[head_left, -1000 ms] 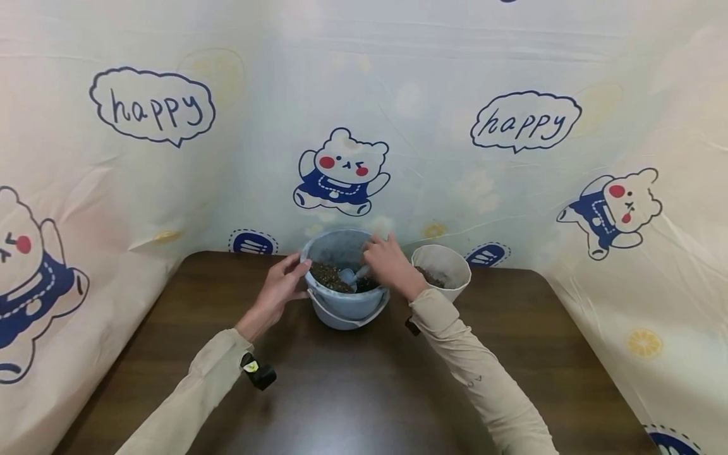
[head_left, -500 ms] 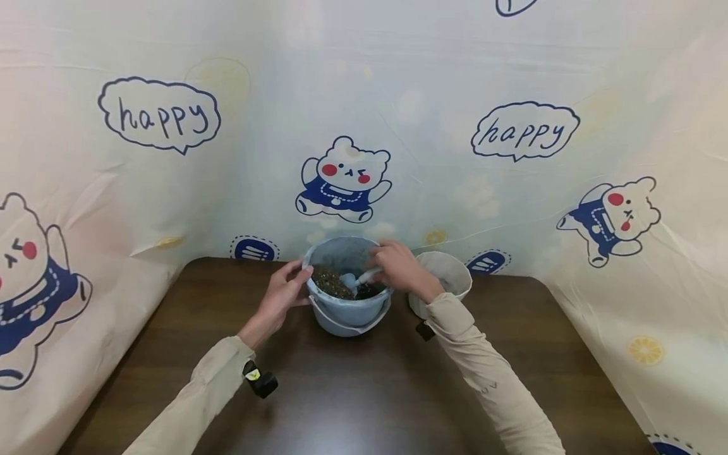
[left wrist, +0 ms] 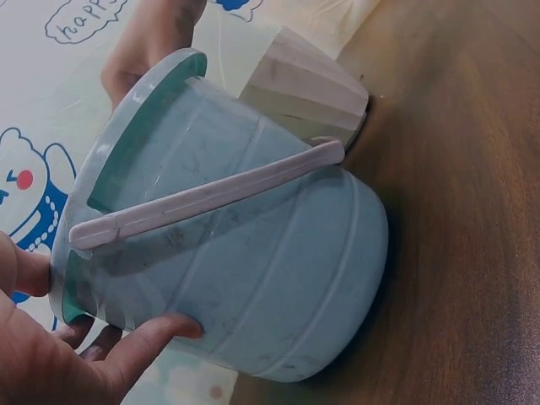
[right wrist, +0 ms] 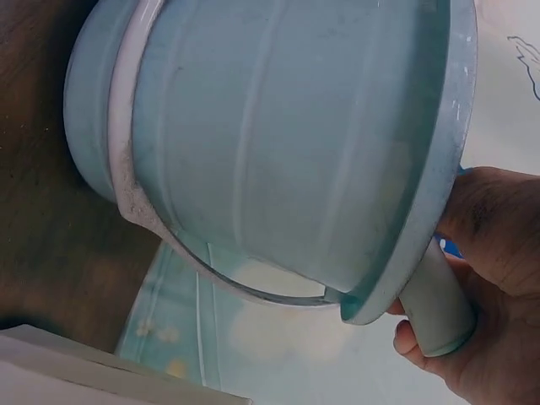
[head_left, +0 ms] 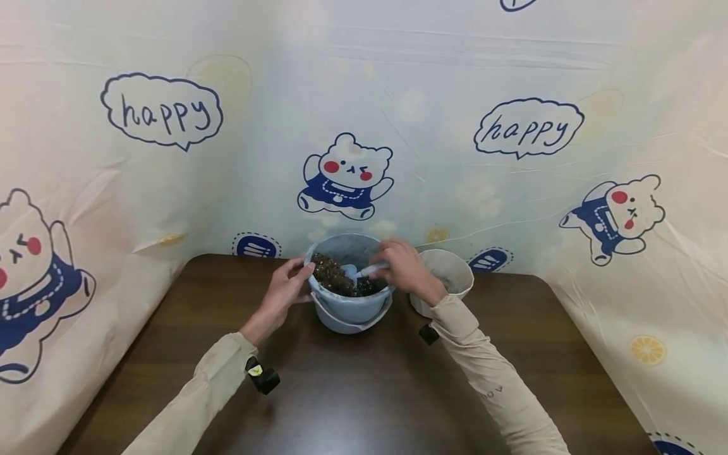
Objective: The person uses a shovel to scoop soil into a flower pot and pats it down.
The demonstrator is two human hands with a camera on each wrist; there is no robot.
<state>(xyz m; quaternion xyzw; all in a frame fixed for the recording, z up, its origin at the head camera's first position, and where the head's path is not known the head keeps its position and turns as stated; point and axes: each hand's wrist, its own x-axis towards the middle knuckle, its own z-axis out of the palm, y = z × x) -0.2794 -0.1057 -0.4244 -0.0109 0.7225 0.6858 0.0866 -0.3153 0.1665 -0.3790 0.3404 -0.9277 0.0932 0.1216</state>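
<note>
A light blue bucket (head_left: 348,311) stands upright on the table, with dark, speckled soil (head_left: 330,275) inside. My left hand (head_left: 282,292) grips its left rim; in the left wrist view one finger presses the outer wall of the bucket (left wrist: 245,261). My right hand (head_left: 406,270) holds the handle of a small blue hand shovel (head_left: 372,270) over the right rim. The shovel's blade is partly sunk in the soil. In the right wrist view, the pale handle (right wrist: 437,305) lies between the thumb and curled fingers of the right hand (right wrist: 498,287).
Just right of the bucket stands a whitish pot (head_left: 462,285), partly behind the right wrist. The bucket's bail handle (head_left: 372,323) hangs down its front. Brown wooden table (head_left: 341,398) lies beneath, and a printed cloth (head_left: 432,126) hangs behind and at both sides.
My right hand has drawn slightly right with the shovel, and more of its handle shows. The soil looks stirred and heaped toward the left. The left hand stays on the rim.
</note>
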